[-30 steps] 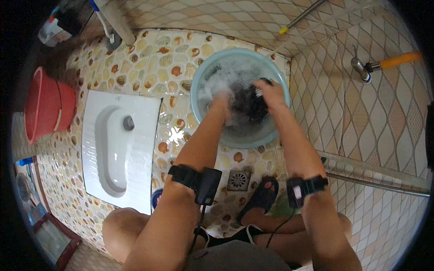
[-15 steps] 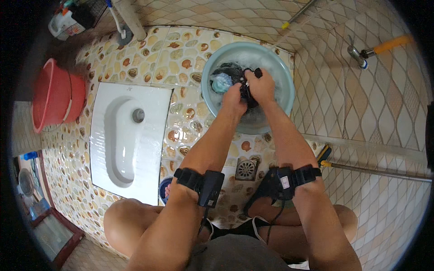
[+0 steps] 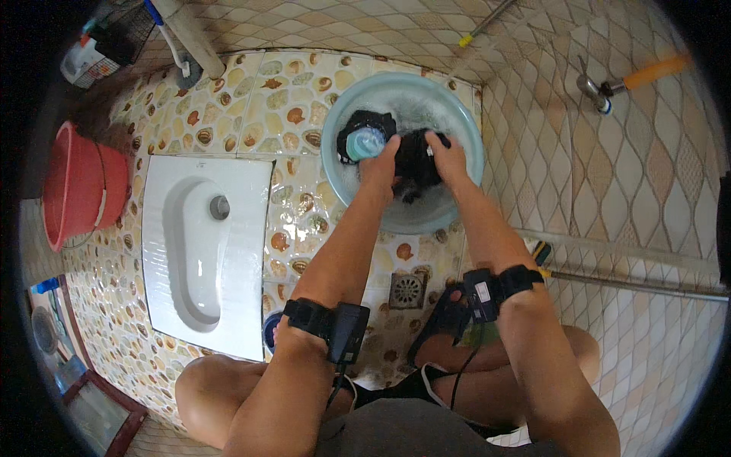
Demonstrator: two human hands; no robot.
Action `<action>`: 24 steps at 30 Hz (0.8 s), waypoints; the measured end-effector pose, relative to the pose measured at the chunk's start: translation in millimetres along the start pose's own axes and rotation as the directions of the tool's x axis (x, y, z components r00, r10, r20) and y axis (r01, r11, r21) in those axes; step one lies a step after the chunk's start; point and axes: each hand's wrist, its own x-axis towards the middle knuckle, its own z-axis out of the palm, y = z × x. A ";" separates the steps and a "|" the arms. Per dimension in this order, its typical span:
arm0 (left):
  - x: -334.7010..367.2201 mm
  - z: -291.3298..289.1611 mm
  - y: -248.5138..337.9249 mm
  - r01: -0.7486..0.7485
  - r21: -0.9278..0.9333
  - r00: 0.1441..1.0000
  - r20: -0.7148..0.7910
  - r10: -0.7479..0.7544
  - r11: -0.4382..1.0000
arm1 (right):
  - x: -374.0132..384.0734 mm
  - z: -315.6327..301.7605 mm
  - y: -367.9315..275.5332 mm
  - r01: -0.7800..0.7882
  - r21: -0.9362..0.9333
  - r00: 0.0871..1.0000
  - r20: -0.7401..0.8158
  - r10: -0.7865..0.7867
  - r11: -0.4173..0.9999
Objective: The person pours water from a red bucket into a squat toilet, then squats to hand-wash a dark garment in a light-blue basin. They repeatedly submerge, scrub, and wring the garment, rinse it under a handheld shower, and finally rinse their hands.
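Underside of our grip is hidden; left hand (image 3: 378, 164) and right hand (image 3: 451, 160) both clamp black cloth (image 3: 416, 158) in the basin (image 3: 329, 161). Wall (image 3: 544, 145) near basin's right, tiled floor (image 3: 295, 114) left.

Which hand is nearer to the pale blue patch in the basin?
Left. The left hand is beside the blue patch; the right hand is farther right, at the black cloth.

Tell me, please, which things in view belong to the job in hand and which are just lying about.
In use:
round pale-blue plastic basin
foamy water
wet black cloth

Not in use:
tapered red plastic bucket
long-handled blue-and-white brush
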 end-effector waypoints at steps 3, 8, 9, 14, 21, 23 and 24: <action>35.3 -16.5 -17.7 0.078 -0.011 0.997 0.021 -0.077 0.997 | -4.2 13.5 34.7 -0.040 -0.098 0.999 -0.033 0.037 0.994; 92.8 -18.1 -27.6 0.033 0.325 0.999 0.002 -0.036 0.945 | 4.9 16.4 8.0 0.100 -0.428 0.991 0.119 -0.053 0.898; 94.3 -11.1 -23.5 0.163 0.224 0.987 -0.038 -0.159 0.961 | 6.5 10.9 -4.6 0.142 -0.561 0.985 0.160 -0.061 0.816; 30.2 -7.2 4.0 0.436 -0.348 0.780 0.606 -0.155 0.830 | -42.4 -26.0 -57.8 -0.387 0.678 0.875 0.484 0.017 0.625; -7.5 -6.3 18.5 0.190 -0.326 0.858 0.513 0.004 0.926 | -143.7 7.2 -107.3 0.477 -0.244 0.878 0.092 -0.470 0.844; -8.3 -3.2 10.8 0.096 -0.376 0.959 0.281 0.014 0.922 | -100.2 -2.6 -121.0 0.296 -0.041 0.955 0.022 -0.295 0.954; -9.2 -3.9 8.9 0.301 -0.411 0.916 0.374 -0.142 0.860 | -84.5 -6.0 -123.0 0.259 -0.034 0.965 -0.038 -0.260 0.965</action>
